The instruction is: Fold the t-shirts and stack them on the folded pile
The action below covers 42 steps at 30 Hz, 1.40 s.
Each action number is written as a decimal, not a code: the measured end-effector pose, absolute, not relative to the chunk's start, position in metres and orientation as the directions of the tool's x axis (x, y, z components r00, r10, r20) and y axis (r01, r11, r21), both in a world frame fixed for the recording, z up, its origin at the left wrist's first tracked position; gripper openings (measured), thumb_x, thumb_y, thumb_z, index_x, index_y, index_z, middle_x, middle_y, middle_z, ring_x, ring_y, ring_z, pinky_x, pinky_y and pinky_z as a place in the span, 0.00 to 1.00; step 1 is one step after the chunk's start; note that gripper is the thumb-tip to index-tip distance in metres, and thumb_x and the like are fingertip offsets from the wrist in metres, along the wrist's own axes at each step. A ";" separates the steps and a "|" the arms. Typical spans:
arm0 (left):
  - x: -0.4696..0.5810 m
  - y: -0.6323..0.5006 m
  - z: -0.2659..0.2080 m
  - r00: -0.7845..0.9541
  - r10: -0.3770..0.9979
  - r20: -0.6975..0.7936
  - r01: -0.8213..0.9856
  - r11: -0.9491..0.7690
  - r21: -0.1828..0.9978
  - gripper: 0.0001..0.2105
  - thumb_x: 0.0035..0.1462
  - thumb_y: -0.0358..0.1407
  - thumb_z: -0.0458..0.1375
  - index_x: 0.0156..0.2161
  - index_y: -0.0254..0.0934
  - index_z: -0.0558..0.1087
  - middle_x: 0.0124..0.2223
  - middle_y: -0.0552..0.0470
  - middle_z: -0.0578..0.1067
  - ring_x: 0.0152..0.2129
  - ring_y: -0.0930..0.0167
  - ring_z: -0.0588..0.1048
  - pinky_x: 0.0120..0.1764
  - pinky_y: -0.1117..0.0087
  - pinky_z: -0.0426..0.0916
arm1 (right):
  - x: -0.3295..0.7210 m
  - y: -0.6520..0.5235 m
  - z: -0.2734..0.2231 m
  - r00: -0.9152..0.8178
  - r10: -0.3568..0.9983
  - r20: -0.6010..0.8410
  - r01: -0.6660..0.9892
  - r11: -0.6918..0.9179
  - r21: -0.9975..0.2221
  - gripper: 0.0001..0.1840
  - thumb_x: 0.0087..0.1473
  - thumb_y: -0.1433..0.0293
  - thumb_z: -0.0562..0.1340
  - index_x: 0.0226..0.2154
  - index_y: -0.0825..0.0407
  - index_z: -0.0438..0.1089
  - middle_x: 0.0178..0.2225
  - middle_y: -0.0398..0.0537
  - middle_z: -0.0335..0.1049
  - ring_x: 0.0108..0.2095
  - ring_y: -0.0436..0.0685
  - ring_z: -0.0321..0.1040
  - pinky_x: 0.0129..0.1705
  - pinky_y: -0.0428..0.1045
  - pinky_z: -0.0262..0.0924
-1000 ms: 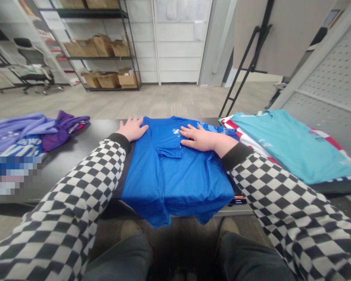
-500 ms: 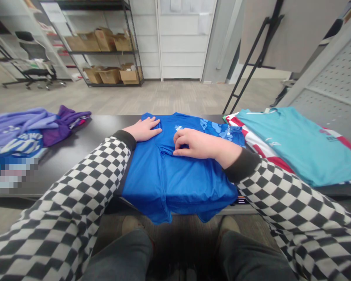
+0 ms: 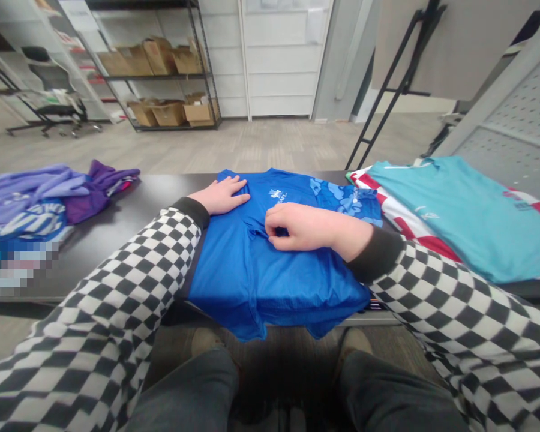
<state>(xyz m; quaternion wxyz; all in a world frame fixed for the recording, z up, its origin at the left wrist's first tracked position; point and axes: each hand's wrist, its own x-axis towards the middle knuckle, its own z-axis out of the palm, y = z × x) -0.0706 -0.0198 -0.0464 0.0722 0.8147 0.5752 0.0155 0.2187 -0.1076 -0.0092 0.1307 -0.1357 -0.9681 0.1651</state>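
Observation:
A blue short-sleeved jersey (image 3: 234, 252) lies across the dark table, its lower edge hanging over the side nearest me. It has a small white logo on the chest and a lighter blue pattern on the right sleeve. Flat on the jersey's upper left part rests my left hand (image 3: 220, 195), open with fingers spread. My right hand (image 3: 297, 227) is over the middle of the chest, thumb and fingers closed in a pinch on the fabric. A crease in the cloth runs from those fingers to the left.
Purple and blue garments (image 3: 31, 192) are piled on the table (image 3: 117, 240) at the left. On the right, a turquoise shirt (image 3: 468, 210) lies over a red-and-white checked one (image 3: 400, 228). Beyond stand a shelf with cardboard boxes (image 3: 157, 57) and a black stand (image 3: 387, 96).
My right hand has moved very slightly, its thumb and fingers closer together. My left hand stays in place. The camera view has shifted a little.

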 end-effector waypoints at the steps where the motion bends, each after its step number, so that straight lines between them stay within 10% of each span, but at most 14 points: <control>1: -0.071 -0.020 -0.047 0.338 0.939 -0.057 0.935 -0.328 0.136 0.40 0.81 0.57 0.46 0.87 0.40 0.52 0.86 0.41 0.46 0.84 0.51 0.45 0.81 0.42 0.42 | 0.218 -0.108 -0.011 -0.934 0.303 0.191 0.216 0.902 -0.374 0.09 0.68 0.69 0.68 0.34 0.51 0.77 0.36 0.49 0.76 0.39 0.58 0.71 0.50 0.53 0.66; 7: -0.072 -0.022 -0.046 0.355 0.935 -0.016 0.928 -0.350 0.123 0.39 0.81 0.57 0.47 0.86 0.40 0.54 0.86 0.39 0.50 0.83 0.50 0.48 0.81 0.38 0.43 | 0.248 -0.077 -0.001 -0.770 0.579 0.269 0.484 0.804 -0.346 0.17 0.73 0.58 0.66 0.52 0.52 0.85 0.48 0.54 0.85 0.47 0.62 0.79 0.55 0.54 0.71; 12: -0.071 -0.026 -0.041 0.401 0.897 0.187 0.896 -0.427 0.125 0.35 0.79 0.54 0.52 0.81 0.38 0.66 0.81 0.38 0.64 0.80 0.50 0.60 0.81 0.37 0.44 | 0.331 -0.028 0.015 -0.110 0.976 0.190 0.990 0.125 -0.068 0.20 0.65 0.65 0.68 0.54 0.55 0.86 0.48 0.62 0.86 0.50 0.71 0.82 0.55 0.59 0.73; 17: -0.067 -0.028 -0.042 0.570 0.786 0.239 0.760 -0.615 0.212 0.31 0.74 0.53 0.56 0.69 0.35 0.81 0.68 0.40 0.80 0.67 0.55 0.77 0.74 0.58 0.66 | 0.381 -0.016 0.018 0.043 0.992 -0.117 0.998 -0.039 0.040 0.10 0.61 0.64 0.71 0.42 0.46 0.89 0.42 0.55 0.86 0.45 0.70 0.83 0.50 0.58 0.73; 24: -0.070 -0.024 -0.048 0.621 0.758 0.202 0.722 -0.653 0.231 0.31 0.74 0.52 0.55 0.69 0.32 0.81 0.69 0.37 0.78 0.67 0.54 0.76 0.74 0.56 0.65 | 0.381 -0.023 0.028 0.030 0.992 -0.126 1.000 -0.030 0.002 0.07 0.60 0.63 0.75 0.38 0.49 0.88 0.37 0.50 0.85 0.38 0.60 0.79 0.43 0.52 0.67; 30: -0.061 -0.027 -0.049 0.593 0.783 0.188 0.756 -0.622 0.203 0.28 0.75 0.48 0.56 0.69 0.35 0.81 0.70 0.38 0.77 0.67 0.55 0.75 0.74 0.59 0.64 | 0.364 -0.032 0.037 0.092 0.975 0.203 0.969 -0.041 -0.242 0.13 0.66 0.60 0.70 0.39 0.52 0.84 0.33 0.53 0.82 0.34 0.62 0.78 0.38 0.52 0.68; 36: -0.048 -0.028 -0.049 0.534 0.828 0.167 0.805 -0.559 0.197 0.27 0.74 0.46 0.59 0.70 0.38 0.81 0.71 0.39 0.76 0.67 0.54 0.75 0.72 0.59 0.66 | 0.332 -0.044 0.045 0.014 1.000 0.012 0.473 0.004 -0.881 0.26 0.53 0.64 0.75 0.54 0.52 0.82 0.20 0.37 0.67 0.16 0.50 0.55 0.18 0.45 0.49; 42: -0.053 -0.025 -0.045 0.533 0.792 0.297 0.733 -0.608 0.306 0.20 0.71 0.40 0.61 0.60 0.37 0.87 0.64 0.40 0.81 0.62 0.57 0.80 0.70 0.63 0.69 | 0.231 -0.033 0.063 -0.186 0.982 -0.009 0.234 0.036 -0.971 0.23 0.52 0.71 0.74 0.52 0.53 0.80 0.19 0.34 0.62 0.16 0.48 0.55 0.17 0.43 0.50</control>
